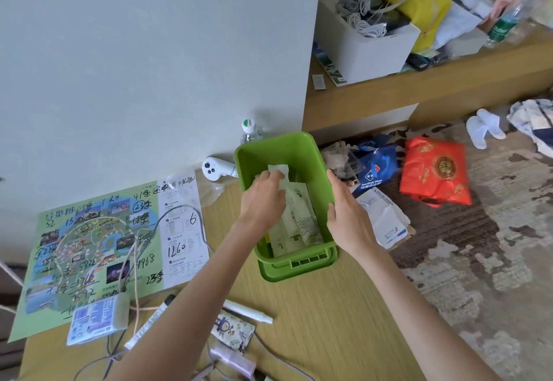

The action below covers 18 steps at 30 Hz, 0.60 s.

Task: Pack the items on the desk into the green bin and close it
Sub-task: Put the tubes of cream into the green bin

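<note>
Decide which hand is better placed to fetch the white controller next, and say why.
Left. The left hand, on the paper packets in the green bin, is nearest the white controller beside the bin's left wall; the right hand grips the opposite rim, steadying it.

Single head-worn wide-angle view, looking forward and steeply down from above the desk (329, 306) at close range; green bin (302, 153) central, wall (149, 51) ahead, floor (478, 261) along the right side.

water bottle (249, 130) half hidden behind green bin (302, 153), map (89, 246) print unreadable
</note>
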Tool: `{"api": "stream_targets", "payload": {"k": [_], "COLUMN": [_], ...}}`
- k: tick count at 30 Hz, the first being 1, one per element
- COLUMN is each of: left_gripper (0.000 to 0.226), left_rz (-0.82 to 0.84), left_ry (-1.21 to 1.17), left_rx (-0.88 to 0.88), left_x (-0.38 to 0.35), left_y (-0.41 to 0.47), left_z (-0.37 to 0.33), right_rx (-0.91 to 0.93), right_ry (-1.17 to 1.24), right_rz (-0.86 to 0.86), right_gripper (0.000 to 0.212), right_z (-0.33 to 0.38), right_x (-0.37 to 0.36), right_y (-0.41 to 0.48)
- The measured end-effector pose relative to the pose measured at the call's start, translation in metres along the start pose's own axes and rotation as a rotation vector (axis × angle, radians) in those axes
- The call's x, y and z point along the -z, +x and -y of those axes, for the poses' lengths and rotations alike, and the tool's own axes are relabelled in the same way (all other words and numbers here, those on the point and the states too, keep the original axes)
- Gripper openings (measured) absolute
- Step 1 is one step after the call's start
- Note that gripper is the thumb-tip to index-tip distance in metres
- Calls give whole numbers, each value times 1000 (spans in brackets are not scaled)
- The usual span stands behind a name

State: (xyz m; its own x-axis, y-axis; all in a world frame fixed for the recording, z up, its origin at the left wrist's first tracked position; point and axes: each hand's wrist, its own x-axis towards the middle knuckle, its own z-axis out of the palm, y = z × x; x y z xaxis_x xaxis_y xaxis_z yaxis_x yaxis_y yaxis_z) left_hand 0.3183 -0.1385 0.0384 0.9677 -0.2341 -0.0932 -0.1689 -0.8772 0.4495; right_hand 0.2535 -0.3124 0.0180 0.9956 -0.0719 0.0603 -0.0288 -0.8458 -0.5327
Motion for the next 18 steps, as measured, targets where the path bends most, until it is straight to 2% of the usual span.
{"api": "stream_targets", "payload": {"k": [6,9,13,18], "left_gripper": [18,15,15,25], "left_rz": [-272,-331,-229,62], "left_ry": [-217,-224,-128,61], "left_rx": [29,30,75,92], "left_x": [35,33,8,-36], "left_y": [-65,-112,-178,-234], "left_z": [31,61,106,139], "right_rx": [25,81,253,437], "right_ry": [-234,-184,-28,22], "right_rz": [-72,-140,-138,33], "right_gripper": [68,60,46,37], "right_z": [24,45,79,100], "right_x": [2,-5,-29,-75], "right_y": [-17,-47,-100,-142]}}
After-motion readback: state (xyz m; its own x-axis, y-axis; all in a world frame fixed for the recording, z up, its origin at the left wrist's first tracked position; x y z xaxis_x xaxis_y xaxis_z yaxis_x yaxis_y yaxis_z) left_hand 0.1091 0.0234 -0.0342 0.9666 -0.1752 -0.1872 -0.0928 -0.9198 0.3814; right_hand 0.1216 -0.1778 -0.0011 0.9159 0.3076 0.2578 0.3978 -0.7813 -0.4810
